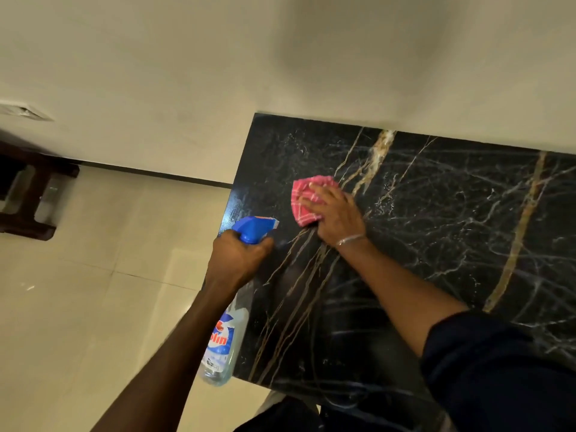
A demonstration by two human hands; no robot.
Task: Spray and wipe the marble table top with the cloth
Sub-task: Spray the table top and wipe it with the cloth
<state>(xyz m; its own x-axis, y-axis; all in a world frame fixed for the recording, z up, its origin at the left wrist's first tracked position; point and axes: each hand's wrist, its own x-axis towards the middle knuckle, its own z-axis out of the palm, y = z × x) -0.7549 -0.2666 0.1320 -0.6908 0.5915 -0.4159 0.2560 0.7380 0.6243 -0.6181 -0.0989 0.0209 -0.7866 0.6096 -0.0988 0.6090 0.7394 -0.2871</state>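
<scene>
two grips are busy: the spray bottle (224,338) is clasped by the left grip (240,260) at the edge of the marble desk (436,229); the pink cloth (304,198) is pressed down near the desk's far left corner by the flat right grip (336,213). wiping seems under way; strokes rightward are needed next.

The table (436,213) is black marble with thin white lines all over and a few gold-brown stripes. Under the right grip (335,213) the cloth (304,194) is pink-red with thin white checks. Just behind that grip a bracelet (350,239) is silver, and further back the sleeve (498,369) is dark blue. In the left grip (240,257) the spray bottle (224,347) is see-through with a bright blue top. Its label is blue and white with red letters. Beside the left grip the floor (93,291) has shiny cream tiles.
</scene>
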